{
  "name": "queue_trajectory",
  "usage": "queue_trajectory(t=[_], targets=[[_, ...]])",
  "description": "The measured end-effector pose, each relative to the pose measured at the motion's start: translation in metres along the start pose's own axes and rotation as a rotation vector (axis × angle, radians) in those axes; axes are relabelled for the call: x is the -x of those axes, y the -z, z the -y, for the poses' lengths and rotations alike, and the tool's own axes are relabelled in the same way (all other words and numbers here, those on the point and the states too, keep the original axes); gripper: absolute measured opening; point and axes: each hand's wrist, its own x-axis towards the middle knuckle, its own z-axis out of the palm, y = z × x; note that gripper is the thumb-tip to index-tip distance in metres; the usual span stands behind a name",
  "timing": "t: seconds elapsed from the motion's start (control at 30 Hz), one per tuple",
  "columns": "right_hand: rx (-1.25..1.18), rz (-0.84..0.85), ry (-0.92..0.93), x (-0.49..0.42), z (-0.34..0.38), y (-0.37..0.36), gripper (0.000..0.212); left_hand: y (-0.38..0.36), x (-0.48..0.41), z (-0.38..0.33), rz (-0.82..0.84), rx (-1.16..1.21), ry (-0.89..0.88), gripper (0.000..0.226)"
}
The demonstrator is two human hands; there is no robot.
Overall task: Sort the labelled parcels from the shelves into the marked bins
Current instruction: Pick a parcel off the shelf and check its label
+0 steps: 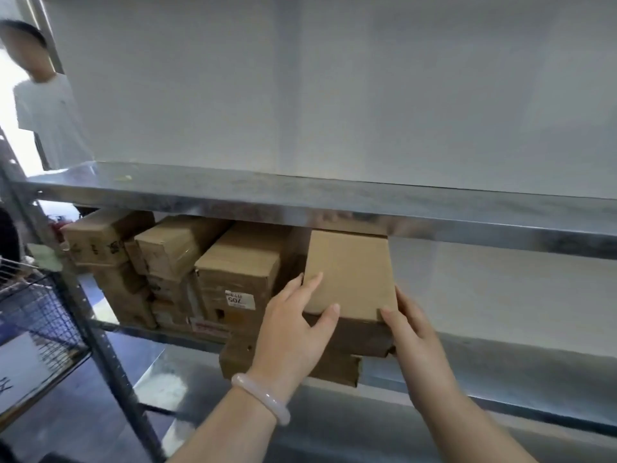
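Observation:
A plain brown cardboard parcel (350,272) sits on the middle shelf, on top of a darker flat box (360,335). My left hand (297,329) holds its left front corner, thumb across the front edge and fingers on its left side. On the other side, my right hand (410,332) grips the right front corner. To the left stands a taller parcel with a white label reading 705 (238,272). Further left, several more cardboard parcels (167,248) are stacked on the same shelf.
The steel top shelf (300,192) hangs just above the parcel and carries nothing. A wire mesh basket (40,312) stands at the left, beside the rack's upright post (110,359). A person in a white shirt (46,108) stands at the far left.

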Motion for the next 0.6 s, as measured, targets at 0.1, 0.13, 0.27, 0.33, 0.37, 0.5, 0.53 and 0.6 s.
queue_trajectory(t=[0.1, 0.13, 0.27, 0.33, 0.37, 0.5, 0.53, 0.6], targets=[[0.102, 0.064, 0.074, 0.029, -0.003, 0.015, 0.046, -0.003, 0.029, -0.012, 0.007, 0.027, 0.065, 0.066], [0.179, 0.071, 0.092, 0.038, -0.006, 0.019, 0.053, -0.003, 0.038, -0.016, 0.039, 0.033, 0.115, 0.071], [0.446, 0.131, 0.336, 0.077, -0.008, 0.02, 0.062, 0.007, 0.068, -0.031, 0.151, 0.147, 0.378, 0.11], [0.517, 0.208, 0.47, 0.093, -0.009, 0.015, 0.061, 0.015, 0.081, -0.031, 0.146, 0.173, 0.482, 0.131], [0.533, 0.245, 0.512, 0.1, -0.01, 0.012, 0.061, 0.02, 0.087, -0.029, 0.138, 0.181, 0.509, 0.136], [0.489, 0.376, 0.571, 0.115, 0.001, -0.006, 0.053, 0.04, 0.117, -0.01, 0.033, 0.398, 0.493, 0.143], [0.451, 0.397, 0.597, 0.117, 0.005, -0.013, 0.05, 0.046, 0.124, -0.003, -0.028, 0.51, 0.477, 0.143], [0.33, 0.388, 0.628, 0.122, 0.01, -0.028, 0.047, 0.061, 0.137, 0.01, -0.148, 0.769, 0.456, 0.133]])
